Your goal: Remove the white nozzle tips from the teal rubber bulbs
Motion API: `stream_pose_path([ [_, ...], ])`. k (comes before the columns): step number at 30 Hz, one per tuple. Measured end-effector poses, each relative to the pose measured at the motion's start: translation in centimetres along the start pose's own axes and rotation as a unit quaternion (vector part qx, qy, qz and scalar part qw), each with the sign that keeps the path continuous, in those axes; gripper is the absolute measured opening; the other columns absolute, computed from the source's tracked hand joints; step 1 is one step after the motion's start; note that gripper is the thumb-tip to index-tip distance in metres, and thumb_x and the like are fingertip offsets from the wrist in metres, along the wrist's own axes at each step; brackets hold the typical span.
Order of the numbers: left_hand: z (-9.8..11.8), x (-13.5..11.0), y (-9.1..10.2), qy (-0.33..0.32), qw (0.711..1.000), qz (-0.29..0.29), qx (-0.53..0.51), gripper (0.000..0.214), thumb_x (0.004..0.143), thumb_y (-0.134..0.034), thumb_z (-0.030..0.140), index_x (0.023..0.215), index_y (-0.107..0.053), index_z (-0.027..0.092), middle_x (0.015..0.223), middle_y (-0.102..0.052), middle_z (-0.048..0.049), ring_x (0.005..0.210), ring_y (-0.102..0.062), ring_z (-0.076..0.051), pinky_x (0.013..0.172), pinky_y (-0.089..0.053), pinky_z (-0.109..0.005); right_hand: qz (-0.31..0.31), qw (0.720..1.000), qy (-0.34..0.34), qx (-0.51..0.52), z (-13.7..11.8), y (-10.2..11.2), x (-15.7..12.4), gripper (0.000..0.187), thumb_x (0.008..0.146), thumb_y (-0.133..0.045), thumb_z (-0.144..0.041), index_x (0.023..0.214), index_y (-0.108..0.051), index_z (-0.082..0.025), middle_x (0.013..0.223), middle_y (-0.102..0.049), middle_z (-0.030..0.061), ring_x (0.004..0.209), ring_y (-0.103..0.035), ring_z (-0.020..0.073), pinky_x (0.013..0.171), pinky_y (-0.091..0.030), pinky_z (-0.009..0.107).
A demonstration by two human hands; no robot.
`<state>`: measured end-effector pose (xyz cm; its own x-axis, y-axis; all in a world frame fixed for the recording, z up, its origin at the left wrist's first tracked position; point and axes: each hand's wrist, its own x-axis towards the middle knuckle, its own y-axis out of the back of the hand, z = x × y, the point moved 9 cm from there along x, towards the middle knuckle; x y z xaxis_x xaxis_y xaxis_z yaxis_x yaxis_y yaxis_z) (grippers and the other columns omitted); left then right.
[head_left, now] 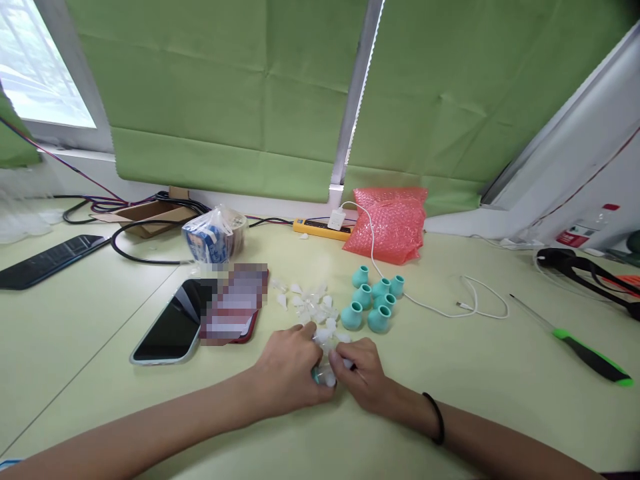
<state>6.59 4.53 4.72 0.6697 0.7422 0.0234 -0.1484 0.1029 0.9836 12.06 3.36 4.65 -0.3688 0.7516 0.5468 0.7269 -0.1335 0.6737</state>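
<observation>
My left hand (289,370) and my right hand (364,380) meet low in the middle of the pale green table (490,373). Both are curled round one small piece between them, a teal part (317,376) with a clear plastic piece (329,378) on it. Just beyond my fingers lies a scatter of small clear plastic pieces (311,305). To their right stands a cluster of several teal cone-shaped caps (373,300). A black band sits on my right wrist.
A phone (167,323) and a dark red case lie at left. Behind them stand a tied plastic bag (216,237), a cardboard box (145,215), a yellow power strip (321,229) and pink bubble wrap (393,223). A white cable (450,303) and green-handled screwdriver (590,357) lie right.
</observation>
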Motion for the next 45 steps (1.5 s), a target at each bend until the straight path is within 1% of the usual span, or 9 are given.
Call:
stream_pose_path([
  [5,-0.1,-0.2,-1.5,-0.015,1.000,0.023,-0.015,0.021,0.063,-0.049,0.029,0.068,-0.064,0.015,0.072,-0.054,-0.0074,0.062,-0.053,-0.019,0.053,-0.039,-0.028,-0.051,0.976,-0.105,0.185,2.0,-2.2,0.3,0.044,0.083,-0.028,-0.039,0.045,-0.023,-0.017,0.043,-0.020,-0.0055,0.039,-0.022,0.0054,0.039,-0.022,0.020],
  [9,-0.1,-1.1,-0.7,-0.049,0.992,0.111,-0.047,0.016,0.063,-0.051,0.028,0.061,-0.062,0.017,0.064,-0.051,-0.0050,0.055,-0.048,-0.015,0.049,-0.036,-0.024,-0.058,0.933,-0.211,0.284,3.5,-3.1,-0.7,0.049,0.082,-0.023,-0.049,0.044,-0.028,-0.018,0.037,-0.022,-0.0061,0.034,-0.021,0.0051,0.033,-0.019,0.019],
  [14,-0.5,-2.4,1.1,-0.095,0.966,0.211,-0.118,0.018,0.065,-0.052,0.029,0.053,-0.056,0.016,0.060,-0.046,-0.0038,0.051,-0.041,-0.012,0.047,-0.031,-0.023,0.046,0.977,-0.109,0.177,3.3,0.0,-0.6,0.036,0.082,-0.032,-0.042,0.058,-0.040,-0.018,0.046,-0.033,-0.0050,0.041,-0.030,0.0072,0.040,-0.028,0.020],
  [19,-2.2,-2.6,1.5,-0.045,0.947,0.258,-0.187,0.018,0.066,-0.054,0.030,0.055,-0.057,0.016,0.064,-0.047,-0.0041,0.054,-0.042,-0.012,0.049,-0.035,-0.023,0.100,0.982,-0.130,0.097,5.1,0.8,0.1,0.018,0.078,-0.046,-0.035,0.086,-0.043,-0.019,0.054,-0.045,-0.0047,0.041,-0.040,0.0079,0.038,-0.033,0.018],
  [22,-3.2,-2.7,1.5,-0.018,0.933,0.286,-0.218,0.021,0.069,-0.054,0.034,0.059,-0.060,0.016,0.066,-0.048,-0.0041,0.057,-0.045,-0.012,0.052,-0.038,-0.023,0.100,0.991,-0.090,0.013,4.2,0.5,0.5,0.018,0.078,-0.046,-0.028,0.093,-0.046,-0.018,0.055,-0.048,-0.0045,0.034,-0.034,0.0048,0.035,-0.032,0.017],
  [29,-3.9,-2.6,0.6,-0.024,0.935,0.249,-0.252,0.030,0.077,-0.048,0.039,0.098,-0.061,0.022,0.074,-0.044,-0.0031,0.066,-0.047,-0.014,0.059,-0.041,-0.023,0.109,0.994,-0.004,-0.028,2.2,0.6,0.1,0.021,0.078,-0.043,-0.017,0.099,-0.043,-0.020,0.068,-0.054,-0.0006,0.036,-0.038,0.0045,0.037,-0.035,0.018],
  [32,-4.0,-2.6,0.6,-0.030,0.923,0.251,-0.289,0.032,0.079,-0.046,0.038,0.103,-0.058,0.022,0.077,-0.044,-0.0028,0.069,-0.047,-0.014,0.062,-0.041,-0.023,0.090,0.995,0.040,0.019,0.6,1.2,0.0,0.016,0.076,-0.047,-0.019,0.091,-0.044,-0.020,0.068,-0.054,0.0000,0.044,-0.045,0.0074,0.043,-0.040,0.020],
  [37,-3.7,-3.0,0.5,-0.044,0.895,0.269,-0.353,0.034,0.080,-0.044,0.038,0.109,-0.054,0.024,0.078,-0.040,-0.0028,0.073,-0.045,-0.015,0.065,-0.041,-0.025,0.031,0.991,0.129,0.023,-3.4,1.4,0.0,0.030,0.073,-0.053,-0.034,0.098,-0.044,-0.018,0.086,-0.059,0.0071,0.071,-0.057,0.0161,0.063,-0.046,0.027],
  [45,-2.3,-2.7,0.2,-0.064,0.921,0.204,-0.326,0.037,0.083,-0.037,0.036,0.118,-0.045,0.027,0.082,-0.040,-0.0038,0.076,-0.044,-0.016,0.067,-0.041,-0.027,-0.009,0.999,0.027,0.017,-1.6,-0.4,-0.3,0.021,0.079,-0.044,-0.031,0.096,-0.043,-0.019,0.079,-0.058,0.0043,0.071,-0.054,0.0159,0.064,-0.043,0.026],
])
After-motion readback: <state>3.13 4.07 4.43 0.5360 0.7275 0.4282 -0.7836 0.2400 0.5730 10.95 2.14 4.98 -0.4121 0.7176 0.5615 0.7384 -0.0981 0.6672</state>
